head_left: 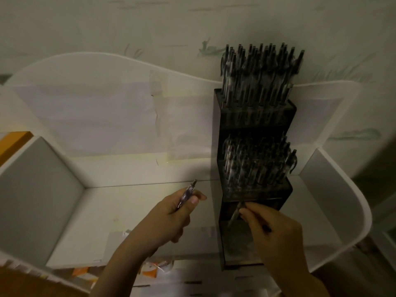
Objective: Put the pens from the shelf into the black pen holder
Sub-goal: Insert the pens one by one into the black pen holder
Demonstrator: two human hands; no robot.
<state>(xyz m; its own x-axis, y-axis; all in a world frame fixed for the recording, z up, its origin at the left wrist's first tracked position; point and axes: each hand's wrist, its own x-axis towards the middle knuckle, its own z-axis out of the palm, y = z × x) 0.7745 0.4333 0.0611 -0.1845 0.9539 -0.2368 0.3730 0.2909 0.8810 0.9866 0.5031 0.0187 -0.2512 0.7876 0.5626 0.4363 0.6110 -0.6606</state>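
Observation:
A tall black stepped pen holder [287, 189] stands on the right half of a white shelf [120, 211]. Its upper and middle tiers are packed with several upright dark pens [259, 69]. My left hand [171, 217] grips a clear-barrelled pen [187, 192] that points up and to the right, left of the holder. My right hand [276, 228] pinches another pen [234, 213], its lower end tilted down inside the holder's lowest front compartment.
The shelf has white side walls [36, 194] and a wavy back panel [90, 86] with taped paper, set against a pale wall. An orange object [12, 144] shows at the far left. Orange-and-white packages [154, 269] lie below the shelf's front edge.

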